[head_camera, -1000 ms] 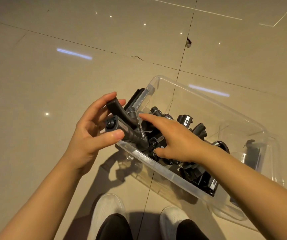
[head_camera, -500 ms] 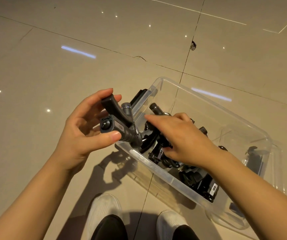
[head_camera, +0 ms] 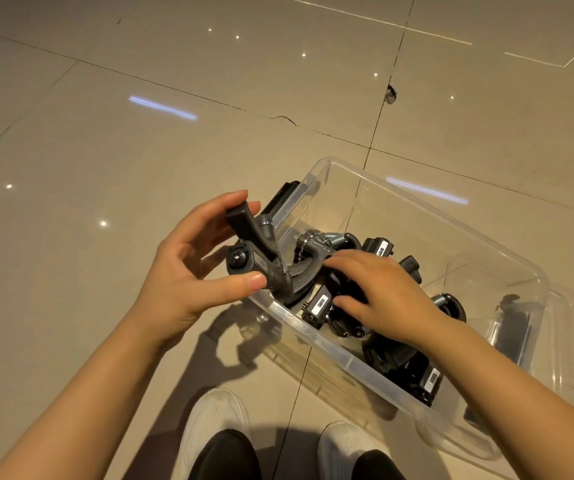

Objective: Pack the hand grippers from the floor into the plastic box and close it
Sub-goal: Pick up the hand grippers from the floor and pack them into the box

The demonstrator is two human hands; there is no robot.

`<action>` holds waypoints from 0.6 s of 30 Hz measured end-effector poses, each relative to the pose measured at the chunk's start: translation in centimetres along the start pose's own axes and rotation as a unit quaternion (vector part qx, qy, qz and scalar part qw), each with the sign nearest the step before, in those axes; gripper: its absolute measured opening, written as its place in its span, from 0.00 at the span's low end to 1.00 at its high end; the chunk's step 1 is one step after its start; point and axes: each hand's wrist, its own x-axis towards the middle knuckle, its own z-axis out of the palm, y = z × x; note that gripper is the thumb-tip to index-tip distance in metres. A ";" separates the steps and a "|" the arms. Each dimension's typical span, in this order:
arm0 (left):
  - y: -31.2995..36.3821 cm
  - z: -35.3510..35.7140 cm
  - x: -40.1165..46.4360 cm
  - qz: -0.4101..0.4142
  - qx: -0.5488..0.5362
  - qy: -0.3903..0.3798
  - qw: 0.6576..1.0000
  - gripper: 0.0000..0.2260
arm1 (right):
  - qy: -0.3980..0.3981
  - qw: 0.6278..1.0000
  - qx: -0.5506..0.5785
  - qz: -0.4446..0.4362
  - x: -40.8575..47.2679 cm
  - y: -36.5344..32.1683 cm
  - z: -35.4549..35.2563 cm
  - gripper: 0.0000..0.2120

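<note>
A clear plastic box (head_camera: 479,233) stands open on the tiled floor, with several black hand grippers (head_camera: 320,303) piled in its near half. My left hand (head_camera: 181,275) grips one black hand gripper (head_camera: 254,251) by its two handles, just over the box's left rim. My right hand (head_camera: 382,292) reaches into the box and lies on the pile, fingers spread over the grippers with the fingertips bent down among them. Part of the pile is hidden under that hand and forearm.
Glossy beige floor tiles surround the box, with a small chip (head_camera: 390,95) at a tile joint beyond it. My two white shoes (head_camera: 216,427) stand close below the box's near edge. A clear lid (head_camera: 555,341) lies under or beside the box's right end.
My right hand has pushed deeper into the pile and shifted the grippers around. The left hand has kept its hold on the gripper, drifting slightly left and tilting it more upright.
</note>
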 end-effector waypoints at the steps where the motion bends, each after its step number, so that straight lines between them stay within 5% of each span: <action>1: 0.1 0.3 0.1 0.004 0.012 0.001 1.000 0.33 | 0.023 0.998 0.044 0.036 -0.4 -0.2 -0.8 0.25; 4: 0.9 1.7 0.4 0.038 0.034 -0.013 0.999 0.33 | 0.062 0.975 0.201 0.073 -1.4 -1.6 -3.6 0.30; 8: 2.3 4.2 1.4 0.084 0.014 -0.073 0.994 0.32 | 0.018 0.935 0.354 0.013 -1.3 -4.5 -6.7 0.42; 13: 2.0 5.0 2.0 0.069 0.016 -0.112 0.991 0.37 | 0.065 0.941 0.330 0.020 -1.0 -5.0 -6.7 0.35; 18: -2.2 2.4 4.4 -0.048 0.229 -0.054 0.971 0.34 | 0.080 0.947 0.285 0.122 -2.5 -2.5 -6.2 0.35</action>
